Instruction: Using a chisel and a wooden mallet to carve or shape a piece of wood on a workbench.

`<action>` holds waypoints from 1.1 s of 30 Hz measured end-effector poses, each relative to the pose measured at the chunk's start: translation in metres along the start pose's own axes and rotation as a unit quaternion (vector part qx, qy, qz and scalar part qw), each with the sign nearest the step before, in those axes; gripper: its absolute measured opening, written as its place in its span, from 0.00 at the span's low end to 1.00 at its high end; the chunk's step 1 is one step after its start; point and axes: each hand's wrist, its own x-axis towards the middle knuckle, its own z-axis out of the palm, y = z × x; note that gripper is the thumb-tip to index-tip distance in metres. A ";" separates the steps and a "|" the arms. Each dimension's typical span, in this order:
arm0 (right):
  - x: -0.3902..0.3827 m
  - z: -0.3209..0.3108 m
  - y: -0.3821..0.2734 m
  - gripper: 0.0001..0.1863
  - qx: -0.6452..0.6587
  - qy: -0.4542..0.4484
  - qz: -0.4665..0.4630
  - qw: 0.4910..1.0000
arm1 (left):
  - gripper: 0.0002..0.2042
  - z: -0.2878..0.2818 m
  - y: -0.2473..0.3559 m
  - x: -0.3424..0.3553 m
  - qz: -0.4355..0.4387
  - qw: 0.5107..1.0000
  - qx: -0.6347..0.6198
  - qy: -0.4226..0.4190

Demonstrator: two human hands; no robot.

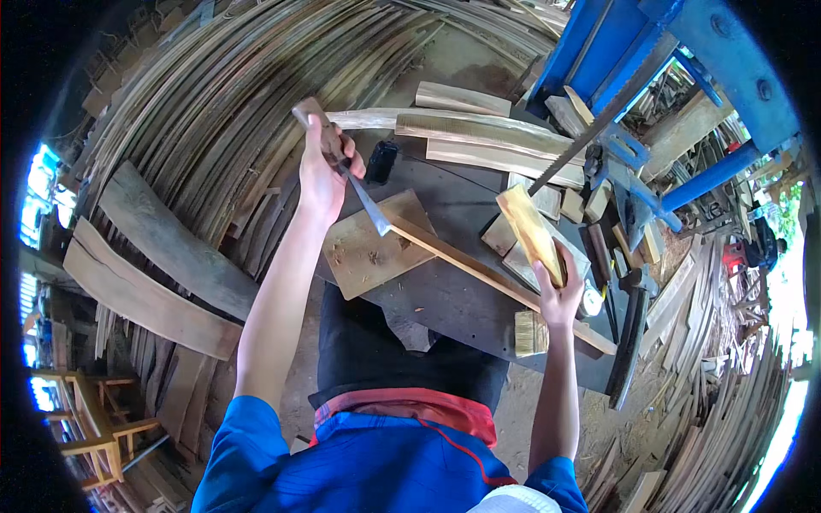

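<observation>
My left hand [323, 175] is closed around the wooden handle of a chisel [368, 203], whose metal blade slants down toward the right. The blade's tip is over the end of a long thin wooden strip [466, 267], and I cannot tell whether they touch. My right hand [560, 286] grips the lower end of a pale yellowish wood block [530, 232], held tilted above the right side of the worktable. A flat square board [372, 248] with wood chips on it lies beneath the chisel, partly under the strip.
A blue bandsaw frame [727, 77] with its toothed blade [590, 128] stands at the far right of the dark worktable [410, 295]. Long planks [479, 128] lie across the back. A hammer [633, 325] rests at the right edge. Stacked boards [231, 111] fill the left.
</observation>
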 end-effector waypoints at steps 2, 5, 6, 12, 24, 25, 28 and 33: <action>0.001 0.010 0.009 0.24 -0.029 0.028 0.021 0.999 | 0.23 0.000 0.001 0.008 -0.001 0.994 -0.080 0.079; 0.001 0.014 0.017 0.24 -0.036 0.020 0.042 0.998 | 0.22 -0.009 -0.004 0.013 0.002 0.991 -0.088 0.105; 0.002 0.018 0.016 0.24 -0.023 0.029 0.045 0.998 | 0.22 -0.014 -0.002 0.014 0.004 0.991 -0.082 0.109; 0.004 0.015 0.015 0.23 -0.016 0.009 0.073 0.997 | 0.19 -0.024 -0.002 0.016 0.012 0.988 -0.026 0.153; 0.008 0.018 0.012 0.23 -0.017 0.015 0.126 0.992 | 0.19 -0.002 -0.033 0.026 0.069 0.993 0.054 0.076; 0.009 0.019 0.011 0.23 -0.022 0.020 0.114 0.993 | 0.19 -0.001 -0.034 0.026 0.060 0.994 0.060 0.068; 0.009 0.018 0.007 0.24 -0.012 0.013 0.121 0.993 | 0.18 0.002 -0.035 0.023 0.061 0.992 0.095 0.050; 0.004 0.015 0.011 0.24 -0.021 -0.002 0.133 0.991 | 0.16 0.017 -0.039 0.013 0.099 0.980 0.116 0.129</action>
